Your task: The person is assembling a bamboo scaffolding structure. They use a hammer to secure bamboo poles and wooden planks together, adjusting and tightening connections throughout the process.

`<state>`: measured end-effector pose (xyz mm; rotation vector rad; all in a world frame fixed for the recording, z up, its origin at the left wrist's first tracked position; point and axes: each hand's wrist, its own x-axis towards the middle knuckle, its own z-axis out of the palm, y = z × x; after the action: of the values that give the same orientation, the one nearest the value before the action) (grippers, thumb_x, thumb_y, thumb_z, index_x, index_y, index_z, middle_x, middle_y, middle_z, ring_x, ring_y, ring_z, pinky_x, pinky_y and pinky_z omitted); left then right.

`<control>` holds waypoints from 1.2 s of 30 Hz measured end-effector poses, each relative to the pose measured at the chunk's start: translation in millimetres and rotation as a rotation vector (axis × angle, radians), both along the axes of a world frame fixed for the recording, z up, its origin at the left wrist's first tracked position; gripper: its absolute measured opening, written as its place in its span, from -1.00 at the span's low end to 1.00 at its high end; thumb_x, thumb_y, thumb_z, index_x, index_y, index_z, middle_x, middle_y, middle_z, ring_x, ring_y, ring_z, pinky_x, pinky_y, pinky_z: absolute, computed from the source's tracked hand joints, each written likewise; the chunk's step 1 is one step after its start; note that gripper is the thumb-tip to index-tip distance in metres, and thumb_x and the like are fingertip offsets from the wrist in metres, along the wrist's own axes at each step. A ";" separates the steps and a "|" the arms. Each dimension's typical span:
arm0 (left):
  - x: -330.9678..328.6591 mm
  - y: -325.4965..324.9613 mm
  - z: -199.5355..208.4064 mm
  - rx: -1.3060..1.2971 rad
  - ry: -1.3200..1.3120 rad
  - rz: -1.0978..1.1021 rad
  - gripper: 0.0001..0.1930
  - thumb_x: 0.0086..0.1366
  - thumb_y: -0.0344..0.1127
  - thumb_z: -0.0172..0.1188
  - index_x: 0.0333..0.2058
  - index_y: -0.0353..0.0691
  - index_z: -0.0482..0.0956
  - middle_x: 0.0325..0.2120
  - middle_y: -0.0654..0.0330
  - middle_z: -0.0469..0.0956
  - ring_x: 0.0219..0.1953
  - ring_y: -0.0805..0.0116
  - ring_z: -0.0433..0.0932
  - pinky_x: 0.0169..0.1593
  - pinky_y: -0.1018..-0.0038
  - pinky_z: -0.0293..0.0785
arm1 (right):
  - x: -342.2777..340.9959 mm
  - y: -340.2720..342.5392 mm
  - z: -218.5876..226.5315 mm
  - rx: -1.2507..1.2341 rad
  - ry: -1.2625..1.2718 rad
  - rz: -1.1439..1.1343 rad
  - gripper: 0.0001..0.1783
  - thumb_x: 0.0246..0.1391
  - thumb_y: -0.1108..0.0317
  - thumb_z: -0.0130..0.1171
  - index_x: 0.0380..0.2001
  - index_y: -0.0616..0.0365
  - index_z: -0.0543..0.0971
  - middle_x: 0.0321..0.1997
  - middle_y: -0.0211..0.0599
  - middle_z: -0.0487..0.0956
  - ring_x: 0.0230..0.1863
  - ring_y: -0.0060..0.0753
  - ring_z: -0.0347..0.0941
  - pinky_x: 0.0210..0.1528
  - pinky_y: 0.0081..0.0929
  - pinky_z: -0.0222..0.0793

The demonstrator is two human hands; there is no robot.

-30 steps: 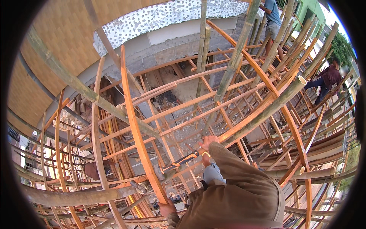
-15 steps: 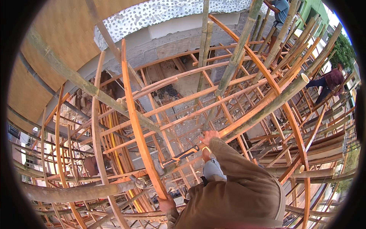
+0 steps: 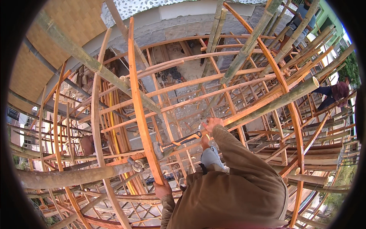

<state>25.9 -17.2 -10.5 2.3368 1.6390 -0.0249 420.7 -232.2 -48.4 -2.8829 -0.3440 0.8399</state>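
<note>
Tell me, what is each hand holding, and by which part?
The right hand holds a hammer by the end of its orange and black handle, head pointing left. The left hand grips a curved orange bamboo strip near its lower end.

Woven mat panels (image 3: 72,26) upper left, grey masonry wall (image 3: 190,23) top centre. 2 other people on the scaffold: 1 top right (image 3: 299,17), 1 right edge (image 3: 335,93).

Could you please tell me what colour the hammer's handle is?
The hammer handle in the right hand is orange and black, seen in the head view.
</note>
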 end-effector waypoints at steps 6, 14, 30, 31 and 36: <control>-1.4 3.6 -8.0 -0.069 0.026 0.008 -0.35 0.19 0.11 0.31 0.02 -0.36 0.46 -0.42 -0.22 0.66 -0.32 -0.30 0.65 -0.24 -0.11 0.55 | 1.5 -1.6 0.2 0.001 -0.004 0.006 -0.28 0.23 -0.32 -0.06 0.16 0.00 0.59 0.09 -0.10 0.67 0.17 -0.09 0.57 0.25 -0.17 0.41; -1.2 3.7 -14.4 -0.073 0.024 0.033 -0.33 0.15 0.08 0.33 0.01 -0.43 0.50 -0.41 -0.26 0.65 -0.28 -0.32 0.65 -0.21 -0.13 0.53 | 0.0 -5.4 -5.7 0.022 -0.022 0.017 -0.24 0.21 -0.37 -0.08 0.10 0.04 0.62 0.04 -0.02 0.67 0.14 -0.08 0.59 0.21 -0.16 0.44; -4.2 5.1 -14.1 -0.040 0.028 -0.008 -0.43 0.21 0.10 0.31 -0.08 -0.32 0.46 -0.38 -0.24 0.65 -0.31 -0.32 0.64 -0.25 -0.12 0.54 | 4.8 -2.0 -7.8 0.023 -0.044 -0.017 -0.34 0.16 -0.30 0.04 0.02 -0.02 0.66 -0.04 -0.07 0.70 0.06 -0.04 0.62 0.17 -0.10 0.46; -3.3 4.2 -11.6 -0.025 0.005 -0.014 -0.43 0.21 0.09 0.30 -0.08 -0.31 0.46 -0.38 -0.24 0.65 -0.31 -0.33 0.64 -0.25 -0.13 0.54 | 5.8 -0.9 -6.3 0.034 -0.046 -0.022 -0.34 0.16 -0.29 0.03 0.03 -0.01 0.66 -0.03 -0.05 0.70 0.08 -0.06 0.62 0.18 -0.13 0.46; 6.0 2.9 -1.3 -0.060 0.050 0.018 -0.50 0.20 0.08 0.31 -0.19 -0.27 0.47 -0.48 -0.21 0.63 -0.36 -0.31 0.64 -0.30 -0.11 0.52 | 9.2 6.9 1.8 -0.047 0.002 -0.006 -0.34 0.17 -0.30 0.01 0.05 -0.03 0.65 0.01 -0.12 0.70 0.12 -0.09 0.59 0.21 -0.14 0.43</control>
<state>32.0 -14.3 -11.8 2.2946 1.6593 -0.1282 429.9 -225.3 -46.7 -2.9248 -0.3191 0.8618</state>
